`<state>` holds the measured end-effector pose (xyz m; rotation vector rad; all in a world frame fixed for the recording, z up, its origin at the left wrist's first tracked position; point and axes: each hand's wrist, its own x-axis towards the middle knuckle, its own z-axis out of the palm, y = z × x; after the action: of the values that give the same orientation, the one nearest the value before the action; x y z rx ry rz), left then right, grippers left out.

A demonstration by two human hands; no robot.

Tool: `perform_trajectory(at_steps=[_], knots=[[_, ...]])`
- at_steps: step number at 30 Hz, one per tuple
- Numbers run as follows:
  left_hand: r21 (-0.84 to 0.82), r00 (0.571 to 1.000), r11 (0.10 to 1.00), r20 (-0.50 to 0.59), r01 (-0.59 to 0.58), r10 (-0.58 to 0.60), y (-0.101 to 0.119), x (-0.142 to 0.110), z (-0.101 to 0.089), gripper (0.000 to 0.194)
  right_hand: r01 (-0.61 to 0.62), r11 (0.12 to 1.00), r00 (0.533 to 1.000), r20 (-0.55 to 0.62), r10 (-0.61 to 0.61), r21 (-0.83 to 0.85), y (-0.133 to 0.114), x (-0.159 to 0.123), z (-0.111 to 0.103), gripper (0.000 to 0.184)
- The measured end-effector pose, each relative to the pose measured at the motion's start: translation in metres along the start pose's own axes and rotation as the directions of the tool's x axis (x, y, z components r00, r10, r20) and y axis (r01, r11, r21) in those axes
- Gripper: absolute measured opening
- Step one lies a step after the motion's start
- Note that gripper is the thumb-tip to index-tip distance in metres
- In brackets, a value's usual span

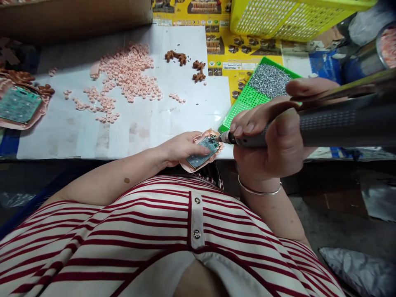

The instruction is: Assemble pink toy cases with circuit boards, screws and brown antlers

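Observation:
My left hand (182, 148) grips a pink plastic shell with a green circuit board (199, 156) in it, the thumb lying across the board. My right hand (269, 140) is wrapped round a grey electric screwdriver (337, 123), held nearly level. Its tip meets the upper right part of the board, where small dark parts show; whether a screw sits under the tip I cannot make out. Just behind the tool stands a green basket (243, 108) with many small silver screws (270, 80) at its far end.
Small pink plastic pieces (133, 72) lie heaped on the white sheet (133, 136). Brown antler-shaped parts (175, 57) lie farther right. Another shell with a board (19, 104) sits at the left edge. A cardboard box (74, 18) and a yellow basket (266, 20) stand at the back.

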<state>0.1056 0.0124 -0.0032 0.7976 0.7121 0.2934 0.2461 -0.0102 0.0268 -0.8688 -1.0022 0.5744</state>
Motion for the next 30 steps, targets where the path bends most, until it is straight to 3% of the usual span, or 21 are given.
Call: perform_trajectory(at_steps=[1, 3, 5, 9, 17, 21, 30], knots=[[0.002, 1.000, 1.000, -0.002, -0.002, 0.002, 0.000, 0.000, 0.000, 0.025, 0.055, 0.998, 0.997, -0.049, -0.053, 0.040, -0.003, 0.000, 0.001, 0.045], [0.005, 1.000, 1.000, -0.009, -0.003, 0.003, 0.000, 0.000, 0.000, 0.025, 0.050, 0.996, 0.997, -0.064, -0.046, 0.074, -0.009, 0.000, 0.001, 0.035], [0.010, 1.000, 1.000, -0.022, -0.002, 0.003, 0.000, -0.001, 0.000, 0.026, 0.039, 0.996, 0.997, -0.073, -0.033, 0.085, -0.010, 0.001, 0.002, 0.032], [0.023, 0.999, 1.000, -0.043, -0.006, 0.007, 0.000, -0.001, 0.001, 0.026, 0.168, 0.985, 0.974, -0.163, -0.159, 0.045, -0.004, 0.003, 0.003, 0.033], [0.074, 0.999, 0.997, -0.024, -0.024, 0.026, -0.002, -0.002, 0.002, 0.024, 0.099, 0.993, 0.983, -0.151, -0.107, -0.061, 0.000, 0.003, 0.005, 0.044], [0.092, 1.000, 0.996, -0.017, -0.021, 0.023, -0.001, -0.003, 0.001, 0.024, 0.117, 0.981, 0.977, -0.156, -0.142, -0.157, 0.002, 0.004, 0.005, 0.048], [0.099, 0.999, 0.995, 0.010, -0.032, 0.031, -0.003, -0.001, -0.002, 0.022, 0.153, 0.988, 0.977, -0.154, -0.150, 0.013, 0.000, 0.006, 0.004, 0.035]])
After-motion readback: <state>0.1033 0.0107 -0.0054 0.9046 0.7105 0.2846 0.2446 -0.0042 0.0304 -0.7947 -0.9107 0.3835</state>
